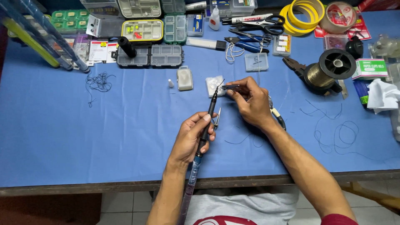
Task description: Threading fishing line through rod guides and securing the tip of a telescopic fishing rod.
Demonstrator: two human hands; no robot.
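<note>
Here, left hand (192, 137) closed around a thin dark rod (209, 118), right hand (250, 102) pinching small pliers (230, 88) at the rod's tip, above a blue table (62, 137), spool of line (327, 71) well apart.

Left hand (192, 139) grips a slender dark rod (209, 118), tip pointing away over the blue table (62, 133). Right hand (252, 104) pinches small metal pliers (230, 88) at the rod's tip, beside a small clear packet (213, 84). A line spool (329, 68) stands to the right, black thread (337, 133) loose nearby.

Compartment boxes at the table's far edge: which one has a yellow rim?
The clear-lidded box behind the two dark grey boxes; its neighbours are green-edged or grey.
</note>
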